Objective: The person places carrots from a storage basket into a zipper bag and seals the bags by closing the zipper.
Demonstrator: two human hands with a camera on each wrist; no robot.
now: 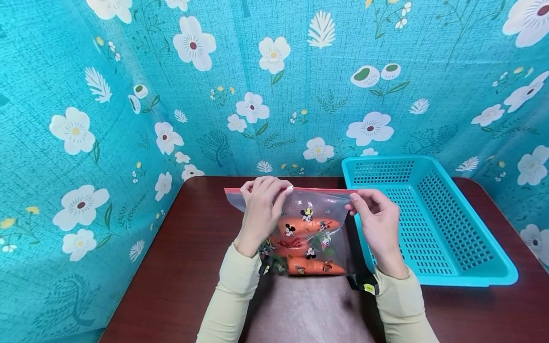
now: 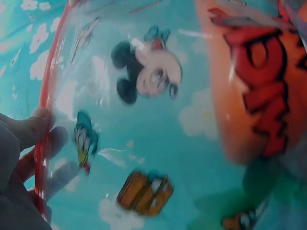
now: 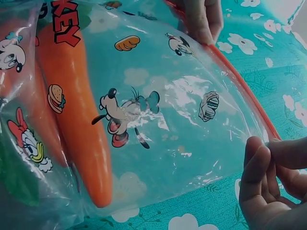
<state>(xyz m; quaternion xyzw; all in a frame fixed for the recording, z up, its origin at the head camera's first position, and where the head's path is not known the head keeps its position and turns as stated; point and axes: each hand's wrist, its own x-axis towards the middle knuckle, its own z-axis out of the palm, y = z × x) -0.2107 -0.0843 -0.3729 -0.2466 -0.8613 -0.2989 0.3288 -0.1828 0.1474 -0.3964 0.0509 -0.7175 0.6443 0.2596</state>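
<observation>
A clear zip bag (image 1: 330, 200) printed with cartoon characters hangs upright between both hands, its red zip strip (image 1: 326, 190) along the top. Orange carrots (image 1: 316, 266) with green tops show through the plastic. My left hand (image 1: 261, 209) pinches the strip left of its middle, thumb beside a small white slider (image 1: 290, 188). At the strip's right end, my right hand (image 1: 381, 224) pinches the bag's corner between thumb and fingers. The right wrist view shows this pinch, with a carrot (image 3: 79, 115) lying inside the bag. Left fingers (image 2: 34, 127) sit on the strip in the left wrist view.
A turquoise plastic basket (image 1: 472, 228) with slotted walls stands to the right of the bag, close by the right hand. Underneath is a dark reddish-brown table (image 1: 171, 267). Flowered turquoise cloth (image 1: 274, 119) hangs behind it and at the sides.
</observation>
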